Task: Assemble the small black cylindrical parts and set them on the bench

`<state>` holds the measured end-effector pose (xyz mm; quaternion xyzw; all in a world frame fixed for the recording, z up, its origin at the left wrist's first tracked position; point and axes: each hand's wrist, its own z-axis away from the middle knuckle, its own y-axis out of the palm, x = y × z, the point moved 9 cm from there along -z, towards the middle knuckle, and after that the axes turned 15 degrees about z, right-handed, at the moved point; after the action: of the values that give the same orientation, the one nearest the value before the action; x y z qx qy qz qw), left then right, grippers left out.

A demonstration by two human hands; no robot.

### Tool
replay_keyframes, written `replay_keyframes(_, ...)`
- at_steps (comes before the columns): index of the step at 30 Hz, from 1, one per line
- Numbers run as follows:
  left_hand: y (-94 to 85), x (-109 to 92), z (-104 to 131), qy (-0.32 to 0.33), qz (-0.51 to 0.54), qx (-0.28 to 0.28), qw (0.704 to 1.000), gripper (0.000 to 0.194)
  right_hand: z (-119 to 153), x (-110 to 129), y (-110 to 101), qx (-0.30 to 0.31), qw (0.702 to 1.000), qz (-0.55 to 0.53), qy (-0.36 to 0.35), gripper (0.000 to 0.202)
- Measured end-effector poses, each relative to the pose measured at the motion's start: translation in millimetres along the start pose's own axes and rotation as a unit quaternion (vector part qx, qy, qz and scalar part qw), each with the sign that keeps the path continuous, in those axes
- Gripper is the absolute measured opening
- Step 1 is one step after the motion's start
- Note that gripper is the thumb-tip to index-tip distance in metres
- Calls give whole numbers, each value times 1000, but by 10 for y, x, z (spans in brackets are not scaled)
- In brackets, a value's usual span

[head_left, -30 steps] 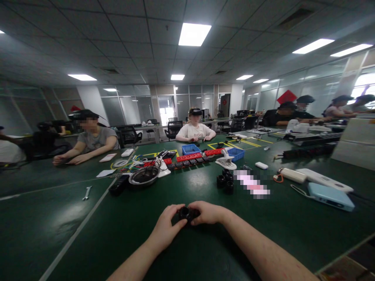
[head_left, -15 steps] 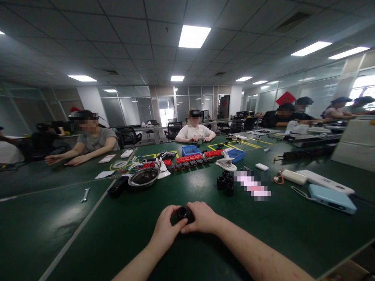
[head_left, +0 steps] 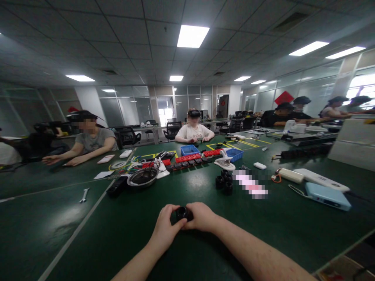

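I have a small black part (head_left: pixel 182 212) between my two hands, just above or on the green table (head_left: pixel 125 238) in front of me (I cannot tell whether it touches the top). Its round opening faces up toward me. My left hand (head_left: pixel 166 223) pinches its left side, thumb at the near edge and fingers at the far edge, so the grip is narrow. My right hand (head_left: pixel 202 216) is closed over its right side, and the fingers there hide much of it.

Beyond my right hand, well apart from it, stands a group of black parts (head_left: pixel 224 182) set close together. A white clip (head_left: pixel 225 160) lies behind them, touching or just beside a blue tray (head_left: pixel 234 155). Farther left run some red blocks (head_left: pixel 187 157), then a round metal bowl (head_left: pixel 143 177) with something dark inside. A wrench (head_left: pixel 84 195) lies alone on the left, and a light blue box (head_left: pixel 328 196) rests on the right. Across from me sits a person in a white shirt (head_left: pixel 193 132), arms on the table.
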<state>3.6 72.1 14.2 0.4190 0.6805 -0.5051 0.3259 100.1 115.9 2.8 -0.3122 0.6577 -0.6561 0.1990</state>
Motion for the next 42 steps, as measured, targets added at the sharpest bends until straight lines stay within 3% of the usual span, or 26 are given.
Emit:
replay_keyframes(4, -16, 11, -13, -4, -4, -18, 1000, 29, 21, 77, -71, -30, 995, 93, 19, 48)
replay_keyframes(8, 3, 11, -26, 7, 16, 17, 1000, 32, 38, 50, -124, -37, 998, 39, -18, 66)
replay_keyframes(12, 15, 22, -33, 13, 35, 47, 998, 36, 23, 8, -30, 27, 992, -75, -94, 48)
replay_keyframes(14, 33, 17, -28, 11, 39, 60, 997, 36, 6, -37, 30, 54, 989, -103, -97, 37)
replay_keyframes(17, 56, -21, -12, 12, 40, 64, 997, 34, -4, -65, 72, 62, 989, -115, -69, 38)
replay_keyframes(22, 20, -34, 4, 6, 15, 13, 1000, 30, 23, 37, -53, -17, 1000, 24, 1, 46)
replay_keyframes(26, -1, -3, 6, 5, 0, -7, 1000, 30, 38, 120, -119, -56, 994, 92, -7, 53)
replay_keyframes(30, 22, -2, -8, 16, 18, 26, 999, 32, 30, 61, -68, -13, 998, 1, -60, 61)
replay_keyframes(35, 33, -11, -21, 18, 42, 53, 998, 36, -3, -5, 32, 50, 989, -83, -111, 35)
replay_keyframes(38, 38, -28, -15, 17, 39, 49, 998, 36, -31, -23, 27, 24, 994, -75, -78, 35)
replay_keyframes(42, -4, -25, -8, 8, 14, 3, 1000, 31, -22, 52, -54, -61, 997, 33, -21, 41)
